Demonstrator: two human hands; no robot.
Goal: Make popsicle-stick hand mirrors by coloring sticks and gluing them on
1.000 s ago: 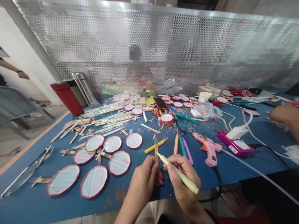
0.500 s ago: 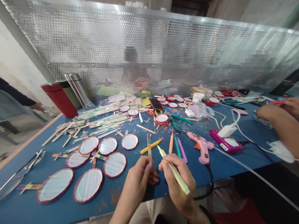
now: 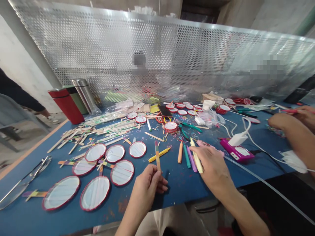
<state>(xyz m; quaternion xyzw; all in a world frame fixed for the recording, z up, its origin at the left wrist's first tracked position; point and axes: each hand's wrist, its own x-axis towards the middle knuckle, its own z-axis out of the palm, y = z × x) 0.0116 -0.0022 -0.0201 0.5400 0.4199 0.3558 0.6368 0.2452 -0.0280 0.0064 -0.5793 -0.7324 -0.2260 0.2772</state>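
My left hand is closed around the lower end of a wooden craft stick, which stands upright with coloured bands along it. To the right, my right hand has its fingers on a pale yellow marker, which lies at the end of a row of markers. Beside it are a purple marker, a teal marker and an orange marker. A yellow marker lies behind the stick. My right hand partly hides a pink glue gun.
Several round white paddles with red rims lie at left, near a pair of glasses. Behind are loose craft sticks, flasks and a perforated metal screen. A purple power strip with cables and another person's arm are at right.
My right hand has moved right with the pale yellow marker, from near the stick down to the row beside the purple marker. My left hand still holds the craft stick.
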